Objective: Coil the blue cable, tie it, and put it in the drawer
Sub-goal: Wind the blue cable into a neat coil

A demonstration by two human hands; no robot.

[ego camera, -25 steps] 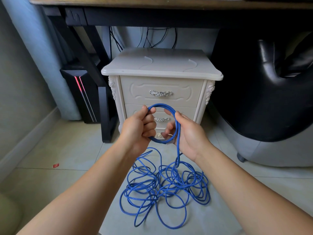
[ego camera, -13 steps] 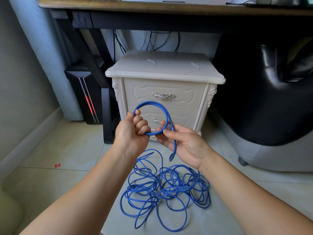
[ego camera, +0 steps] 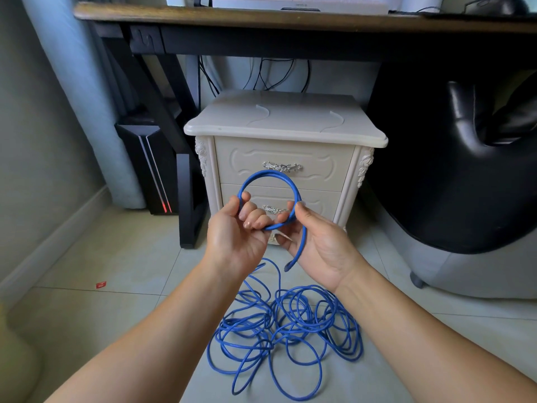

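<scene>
Blue cable [ego camera: 271, 173]: one loop (rest tangled).

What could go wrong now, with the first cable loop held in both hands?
The tangled pile of blue cable on the floor may knot when pulled up. The free end below the right hand may slip, opening the loop. The drawers are shut, and the left hand grips the loop too.

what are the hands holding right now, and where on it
Both hold the blue cable at its small loop: the left hand grips the loop's left side, the right hand pinches its right side, the short free end hanging below.
</scene>
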